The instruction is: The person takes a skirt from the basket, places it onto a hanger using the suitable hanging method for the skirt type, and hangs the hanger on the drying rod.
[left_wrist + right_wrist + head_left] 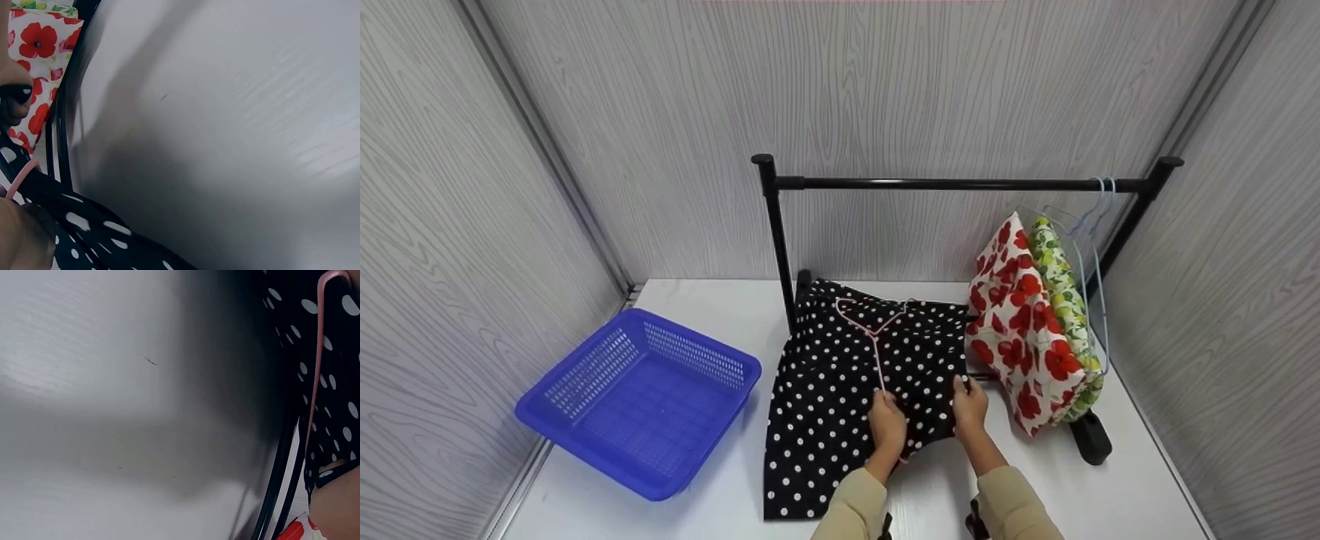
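A black cloth with white polka dots (832,420) lies spread over the white table. On top of it is a thin pink hanger (878,360), its far part lying on the fabric. My left hand (889,424) grips the hanger's near part, with dotted cloth around the fingers. My right hand (970,406) pinches the right edge of the cloth, thumb on top. In the right wrist view the curved pink hanger (319,354) runs along the dotted cloth (334,410). The left wrist view shows a piece of the pink hanger (22,179) beside my left hand (22,236).
A blue plastic basket (536,411) stands at the left. Behind the cloth rises a black rack (930,184). On its right side hang a red-flowered cloth (1020,322) and a green-and-yellow patterned cloth (1061,277), with light blue hangers (1102,315). A black rack foot (1091,439) rests near them.
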`<state>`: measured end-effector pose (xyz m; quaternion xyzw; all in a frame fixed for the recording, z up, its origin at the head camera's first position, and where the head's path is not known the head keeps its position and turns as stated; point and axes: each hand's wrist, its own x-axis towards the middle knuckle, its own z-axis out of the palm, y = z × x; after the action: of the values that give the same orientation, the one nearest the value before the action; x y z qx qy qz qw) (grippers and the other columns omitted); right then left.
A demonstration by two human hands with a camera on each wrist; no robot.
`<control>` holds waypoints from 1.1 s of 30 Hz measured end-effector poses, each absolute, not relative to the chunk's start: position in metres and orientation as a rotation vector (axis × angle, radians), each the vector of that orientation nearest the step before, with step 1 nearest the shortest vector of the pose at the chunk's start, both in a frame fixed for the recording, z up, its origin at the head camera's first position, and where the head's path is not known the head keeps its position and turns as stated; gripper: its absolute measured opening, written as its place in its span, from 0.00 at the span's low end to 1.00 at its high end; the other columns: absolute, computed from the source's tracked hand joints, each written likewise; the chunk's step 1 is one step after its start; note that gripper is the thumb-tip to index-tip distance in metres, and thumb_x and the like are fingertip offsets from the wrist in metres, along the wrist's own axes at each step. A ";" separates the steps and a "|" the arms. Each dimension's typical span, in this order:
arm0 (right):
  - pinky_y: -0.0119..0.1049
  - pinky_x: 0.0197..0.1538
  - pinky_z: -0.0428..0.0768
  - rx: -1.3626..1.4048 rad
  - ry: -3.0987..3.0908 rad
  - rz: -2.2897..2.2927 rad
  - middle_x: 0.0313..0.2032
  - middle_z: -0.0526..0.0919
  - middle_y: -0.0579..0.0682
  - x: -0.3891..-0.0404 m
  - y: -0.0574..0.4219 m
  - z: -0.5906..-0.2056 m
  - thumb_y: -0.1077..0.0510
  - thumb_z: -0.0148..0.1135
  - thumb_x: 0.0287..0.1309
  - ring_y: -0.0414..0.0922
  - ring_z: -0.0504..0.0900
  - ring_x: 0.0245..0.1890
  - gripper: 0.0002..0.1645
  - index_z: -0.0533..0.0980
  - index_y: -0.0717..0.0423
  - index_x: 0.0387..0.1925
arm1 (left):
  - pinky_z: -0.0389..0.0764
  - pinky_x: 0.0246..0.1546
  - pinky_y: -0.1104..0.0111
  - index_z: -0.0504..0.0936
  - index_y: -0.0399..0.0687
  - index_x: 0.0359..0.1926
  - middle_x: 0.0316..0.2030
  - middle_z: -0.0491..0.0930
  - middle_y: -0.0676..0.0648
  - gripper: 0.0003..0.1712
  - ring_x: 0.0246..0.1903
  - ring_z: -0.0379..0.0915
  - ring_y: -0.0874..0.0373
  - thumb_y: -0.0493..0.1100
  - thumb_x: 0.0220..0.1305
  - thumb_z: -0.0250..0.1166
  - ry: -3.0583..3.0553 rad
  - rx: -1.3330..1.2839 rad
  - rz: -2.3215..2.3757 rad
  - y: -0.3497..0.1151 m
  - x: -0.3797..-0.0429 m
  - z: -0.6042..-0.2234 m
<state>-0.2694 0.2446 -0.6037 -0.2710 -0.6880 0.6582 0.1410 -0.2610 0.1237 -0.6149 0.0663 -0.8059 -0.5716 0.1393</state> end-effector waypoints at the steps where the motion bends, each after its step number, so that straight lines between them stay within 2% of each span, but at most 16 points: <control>1: 0.48 0.65 0.61 -0.794 -1.976 1.918 0.60 0.67 0.69 -0.269 0.246 -0.604 0.54 0.44 0.68 0.58 0.66 0.59 0.26 0.65 0.70 0.59 | 0.63 0.20 0.74 0.67 0.41 0.26 0.18 0.61 0.54 0.10 0.19 0.58 0.65 0.33 0.67 0.48 -2.327 0.193 -1.645 0.123 -0.261 -0.615; 4: 0.48 0.66 0.60 -0.810 -1.943 1.964 0.62 0.65 0.68 -0.267 0.248 -0.604 0.54 0.43 0.68 0.58 0.64 0.61 0.27 0.63 0.69 0.61 | 0.63 0.21 0.73 0.66 0.42 0.25 0.18 0.60 0.54 0.11 0.19 0.57 0.63 0.32 0.67 0.48 -2.332 0.218 -1.603 0.121 -0.262 -0.614; 9: 0.48 0.66 0.60 -0.807 -1.885 2.006 0.62 0.64 0.68 -0.265 0.249 -0.602 0.53 0.43 0.68 0.57 0.64 0.61 0.28 0.62 0.68 0.62 | 0.72 0.22 0.71 0.68 0.41 0.27 0.21 0.73 0.47 0.10 0.21 0.70 0.61 0.34 0.67 0.49 -2.344 0.297 -1.633 0.117 -0.262 -0.609; 11: 0.48 0.66 0.59 -0.808 -1.873 2.018 0.63 0.63 0.67 -0.264 0.249 -0.600 0.53 0.43 0.69 0.57 0.63 0.61 0.29 0.61 0.68 0.63 | 0.73 0.21 0.70 0.70 0.40 0.28 0.23 0.76 0.44 0.09 0.21 0.72 0.60 0.34 0.67 0.49 -2.344 0.311 -1.651 0.116 -0.263 -0.607; 13: 0.48 0.67 0.58 -0.808 -1.868 2.031 0.64 0.62 0.68 -0.263 0.251 -0.599 0.52 0.43 0.69 0.57 0.62 0.62 0.30 0.60 0.67 0.64 | 0.70 0.21 0.71 0.69 0.41 0.28 0.22 0.74 0.45 0.09 0.20 0.69 0.61 0.34 0.67 0.49 -2.355 0.316 -1.642 0.114 -0.264 -0.607; 17: 0.48 0.68 0.56 -0.827 -1.858 2.049 0.66 0.59 0.67 -0.261 0.259 -0.599 0.51 0.42 0.69 0.57 0.59 0.64 0.32 0.57 0.67 0.66 | 0.63 0.19 0.71 0.67 0.42 0.26 0.18 0.63 0.52 0.11 0.18 0.59 0.62 0.34 0.67 0.49 -2.348 0.317 -1.590 0.110 -0.266 -0.608; 19: 0.47 0.69 0.54 -0.839 -1.847 2.058 0.66 0.57 0.67 -0.261 0.264 -0.600 0.51 0.42 0.69 0.58 0.57 0.66 0.32 0.56 0.67 0.66 | 0.63 0.20 0.72 0.66 0.42 0.25 0.18 0.61 0.54 0.11 0.18 0.58 0.62 0.33 0.66 0.49 -2.341 0.317 -1.572 0.109 -0.267 -0.608; 26: 0.46 0.70 0.53 -0.884 -1.812 2.048 0.66 0.57 0.65 -0.255 0.271 -0.607 0.51 0.41 0.69 0.56 0.56 0.65 0.31 0.56 0.66 0.66 | 0.64 0.21 0.71 0.70 0.38 0.28 0.18 0.64 0.52 0.09 0.19 0.59 0.61 0.33 0.67 0.49 -2.334 0.331 -1.590 0.104 -0.267 -0.609; 30: 0.45 0.65 0.59 -0.906 -1.768 2.017 0.62 0.63 0.65 -0.252 0.266 -0.610 0.51 0.43 0.69 0.54 0.61 0.59 0.29 0.61 0.66 0.63 | 0.63 0.20 0.69 0.68 0.40 0.26 0.17 0.61 0.52 0.10 0.18 0.58 0.60 0.34 0.67 0.50 -2.329 0.339 -1.556 0.101 -0.268 -0.609; 33: 0.45 0.64 0.59 -0.918 -1.736 2.043 0.61 0.63 0.64 -0.257 0.270 -0.622 0.49 0.45 0.67 0.53 0.62 0.57 0.30 0.63 0.63 0.63 | 0.63 0.20 0.69 0.66 0.43 0.24 0.16 0.61 0.52 0.11 0.18 0.59 0.60 0.34 0.66 0.50 -2.328 0.348 -1.528 0.099 -0.268 -0.609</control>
<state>-0.2569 0.2705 -0.6221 -0.3202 -0.6052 0.7126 0.1532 -0.2683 0.0989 -0.6088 0.1224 -0.8179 -0.5369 0.1669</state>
